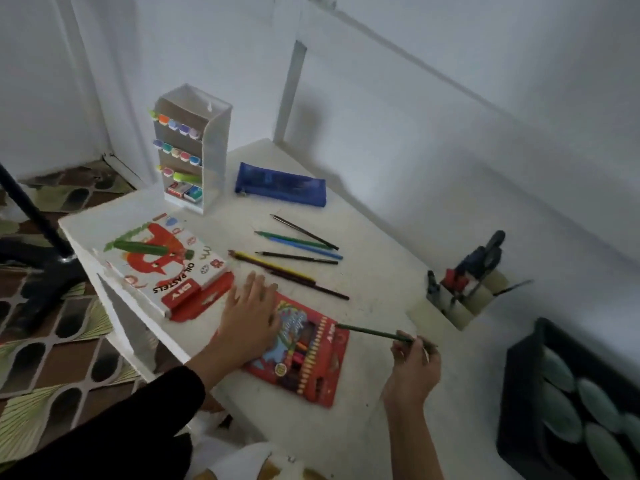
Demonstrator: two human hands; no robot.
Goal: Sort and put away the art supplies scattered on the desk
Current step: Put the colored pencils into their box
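One green pencil pinched in right hand, end near red pencil pack | left hand flat on pack, on surface | keep pack pinned — slide pencil in level

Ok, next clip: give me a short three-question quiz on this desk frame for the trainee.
1. True or false: the right hand pinches a green pencil.
2. The left hand lies flat on which item? A) blue pouch B) red pencil pack C) marker rack
3. Which box has a green marker lying on it?
Key: 1 true; 2 B; 3 the oil pastels box.
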